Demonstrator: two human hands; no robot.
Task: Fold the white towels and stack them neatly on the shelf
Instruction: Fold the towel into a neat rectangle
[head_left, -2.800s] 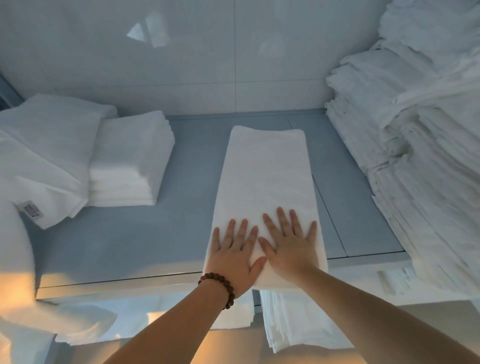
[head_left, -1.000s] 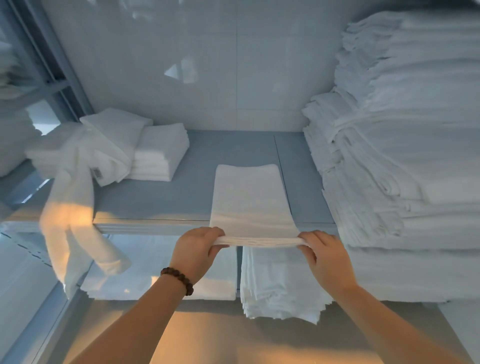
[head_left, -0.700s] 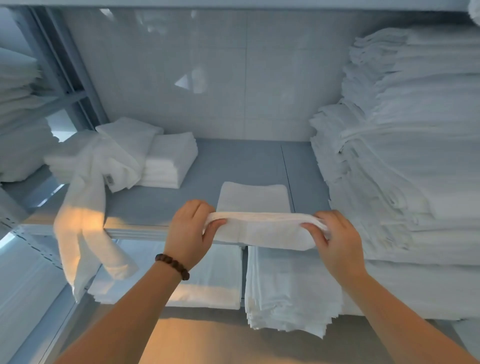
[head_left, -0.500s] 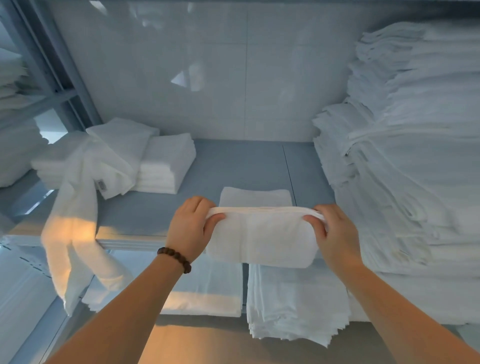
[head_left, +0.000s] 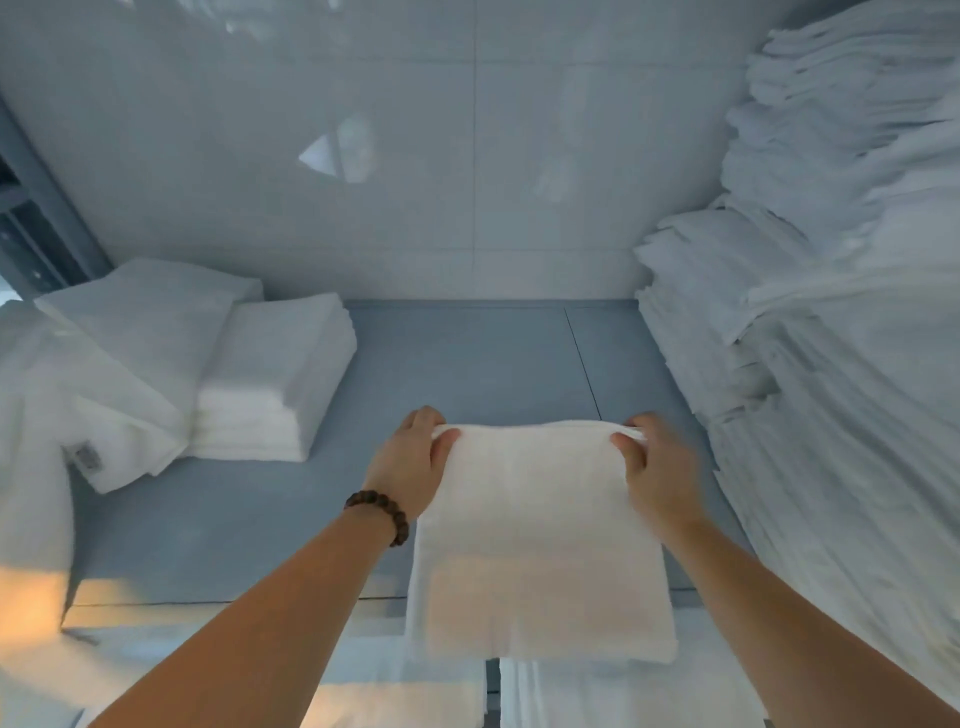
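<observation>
Bare forearms and grips, bead bracelet (head_left: 379, 512) on left wrist.
Left forearm (head_left: 270, 613) and right forearm (head_left: 779, 613) both uncovered right down to bottom edge of view. Bracelet: single strand of round dark-brown beads, wood-like, matte, snug round left wrist just behind left grip (head_left: 410, 462). Right grip (head_left: 657, 470) bare, outline a bit motion-blurred. Fingernails too small to tell.

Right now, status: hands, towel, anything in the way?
Left hand, right hand pinch far corners of the folded white towel. It lies across the front edge of the grey shelf. Folded white stack left, tall white pile right, both apart from it.
</observation>
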